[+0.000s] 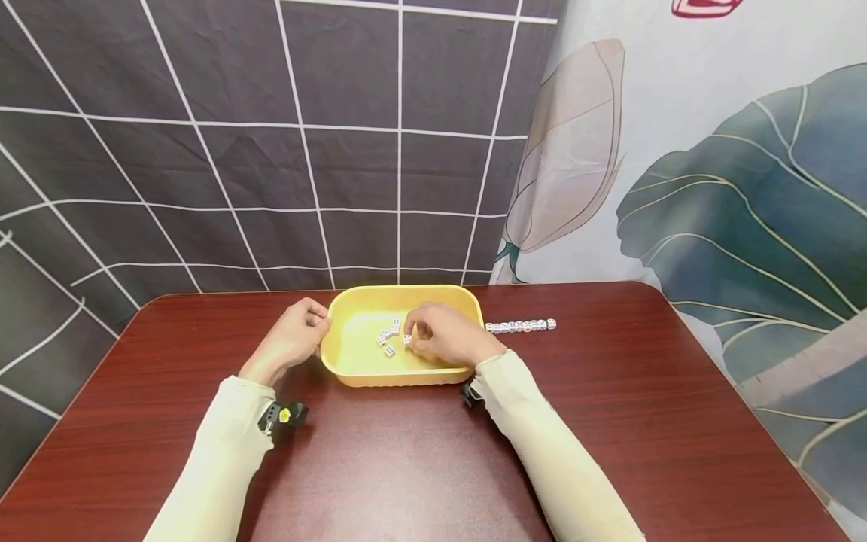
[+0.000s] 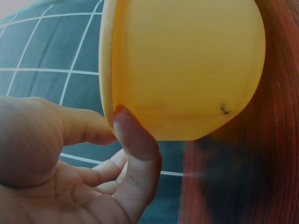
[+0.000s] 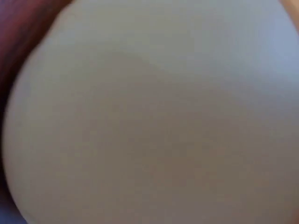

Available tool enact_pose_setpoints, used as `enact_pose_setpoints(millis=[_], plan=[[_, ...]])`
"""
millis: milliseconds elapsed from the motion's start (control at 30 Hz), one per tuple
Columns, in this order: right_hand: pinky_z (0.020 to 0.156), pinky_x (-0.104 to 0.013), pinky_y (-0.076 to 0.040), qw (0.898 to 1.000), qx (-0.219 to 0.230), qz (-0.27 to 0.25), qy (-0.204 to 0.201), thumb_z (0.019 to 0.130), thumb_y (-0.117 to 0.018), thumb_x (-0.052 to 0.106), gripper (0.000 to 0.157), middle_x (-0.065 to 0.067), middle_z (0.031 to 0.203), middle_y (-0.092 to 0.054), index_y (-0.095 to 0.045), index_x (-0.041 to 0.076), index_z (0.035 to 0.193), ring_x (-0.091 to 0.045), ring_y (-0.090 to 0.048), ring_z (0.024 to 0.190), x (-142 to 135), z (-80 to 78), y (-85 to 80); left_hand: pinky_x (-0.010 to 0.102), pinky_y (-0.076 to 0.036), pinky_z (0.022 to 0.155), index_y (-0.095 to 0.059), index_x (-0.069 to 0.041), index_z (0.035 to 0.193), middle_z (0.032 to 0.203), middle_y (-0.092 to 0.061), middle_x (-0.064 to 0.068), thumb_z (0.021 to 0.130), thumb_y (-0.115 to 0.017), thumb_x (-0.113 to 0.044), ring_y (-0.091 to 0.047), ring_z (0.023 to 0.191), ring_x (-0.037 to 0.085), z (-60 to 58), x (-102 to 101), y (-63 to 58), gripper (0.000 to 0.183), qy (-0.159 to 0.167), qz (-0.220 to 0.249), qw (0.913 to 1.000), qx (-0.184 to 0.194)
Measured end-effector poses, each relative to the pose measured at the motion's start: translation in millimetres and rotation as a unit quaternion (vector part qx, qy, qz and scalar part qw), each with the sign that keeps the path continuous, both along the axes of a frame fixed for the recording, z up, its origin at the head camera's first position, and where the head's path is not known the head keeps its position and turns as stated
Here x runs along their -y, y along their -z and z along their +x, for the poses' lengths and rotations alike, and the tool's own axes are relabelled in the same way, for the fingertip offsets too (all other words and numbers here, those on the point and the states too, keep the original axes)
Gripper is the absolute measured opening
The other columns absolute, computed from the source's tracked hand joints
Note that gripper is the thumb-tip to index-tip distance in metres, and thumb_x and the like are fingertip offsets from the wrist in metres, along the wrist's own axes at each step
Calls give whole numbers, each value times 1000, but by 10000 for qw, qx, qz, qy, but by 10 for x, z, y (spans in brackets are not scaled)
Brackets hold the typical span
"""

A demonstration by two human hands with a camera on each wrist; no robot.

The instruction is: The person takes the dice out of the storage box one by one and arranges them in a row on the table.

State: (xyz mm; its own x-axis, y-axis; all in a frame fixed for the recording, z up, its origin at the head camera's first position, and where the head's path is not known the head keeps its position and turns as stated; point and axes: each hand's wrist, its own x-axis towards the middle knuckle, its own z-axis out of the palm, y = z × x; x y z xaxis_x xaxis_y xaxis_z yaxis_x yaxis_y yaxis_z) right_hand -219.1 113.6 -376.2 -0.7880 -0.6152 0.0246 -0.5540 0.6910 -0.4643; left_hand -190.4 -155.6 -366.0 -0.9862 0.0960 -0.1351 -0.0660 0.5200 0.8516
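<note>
A yellow plastic basin [image 1: 375, 379] stands on the table, with several white dice [image 1: 389, 351] loose on its floor. My left hand [image 1: 291, 336] pinches the basin's left rim between thumb and index finger; the left wrist view shows this grip on the yellow wall [image 2: 187, 60] up close. Inside the basin, my right hand [image 1: 447, 331] reaches down and pinches one die [image 1: 407, 340] at its fingertips. To the basin's right, several more dice [image 1: 521, 326] form a straight row on the table. Something pale and blurred fills the right wrist view, hiding that hand there.
The dark red wooden table [image 1: 379, 459] has rounded far corners. Behind it hangs a dark grey cloth [image 1: 352, 173] with a white grid, and on the right a white curtain [image 1: 650, 98] with large leaves. A black wrist strap [image 1: 271, 416] sits on the left sleeve.
</note>
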Motion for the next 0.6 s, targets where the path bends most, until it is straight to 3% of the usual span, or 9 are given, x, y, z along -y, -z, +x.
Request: enact_pose_setpoints(millis=[400,600], plan=[[74,-23,-46,9987,-358,-325,-140,89,-75,11,6,1,80,-61,-73,11,95,-16,-57,80,-245,-25,-249,27,-54,60,-48,7,116,93,-59,17,101,-48,-8,-57,64,16,-23,14,14,21,-10,20,10000,22],[74,-24,-48,9985,-223,-500,2,89,-76,12,7,2,80,-61,-72,12,95,-16,-59,81,-346,-19,-305,28,-55,61,-48,7,117,92,-58,15,101,-48,-8,-57,63,16,-24,18,20,22,17,21,10000,32]])
